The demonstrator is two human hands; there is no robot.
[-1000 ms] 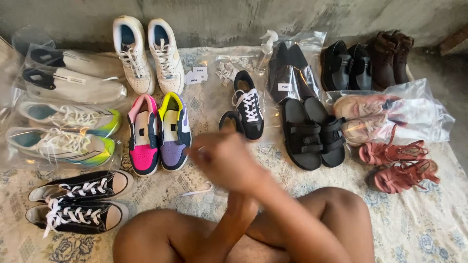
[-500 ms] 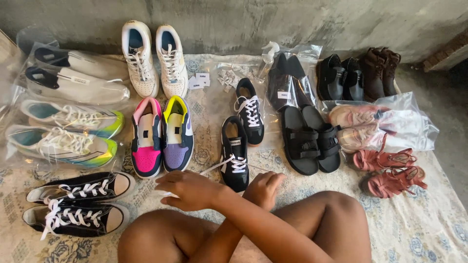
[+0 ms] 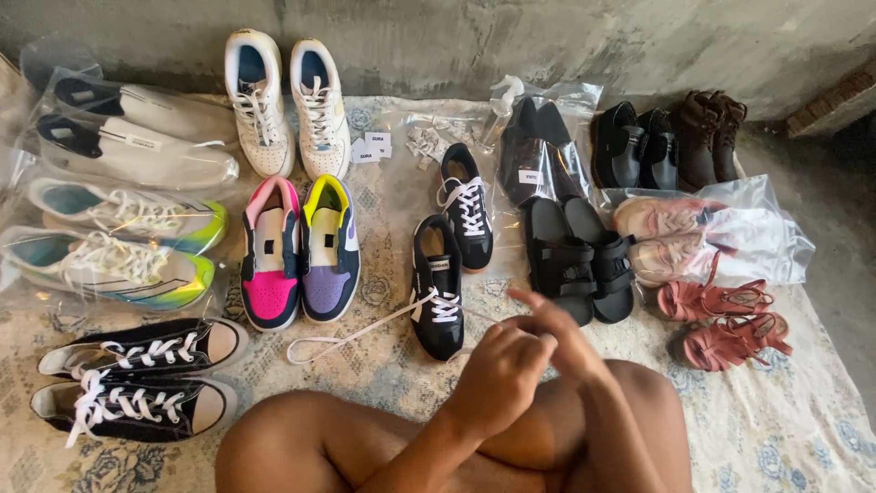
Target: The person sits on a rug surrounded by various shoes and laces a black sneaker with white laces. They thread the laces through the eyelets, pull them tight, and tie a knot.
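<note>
My left hand (image 3: 500, 372) is curled into a loose fist above my raised knees and holds nothing. My right hand (image 3: 564, 336) lies against it with fingers stretched out to the left, also without anything in it. Nearest to them on the patterned mat (image 3: 776, 438) lies a black sneaker (image 3: 436, 294) with a long white lace (image 3: 351, 332) trailing off to the left. Its mate (image 3: 467, 206) lies just beyond it. Both hands are apart from the shoes.
Pairs of shoes cover the mat: black canvas sneakers (image 3: 137, 379), pink-and-purple sneakers (image 3: 299, 251), white sneakers (image 3: 287, 105), bagged trainers (image 3: 109, 242), black sandals (image 3: 579, 260), red sandals (image 3: 725, 319), bagged pink shoes (image 3: 693, 228). A concrete wall (image 3: 547, 36) stands behind.
A second ago my hands were over the black sneaker; they let it lie on the mat, drew back toward my knees, then moved right and came together.
</note>
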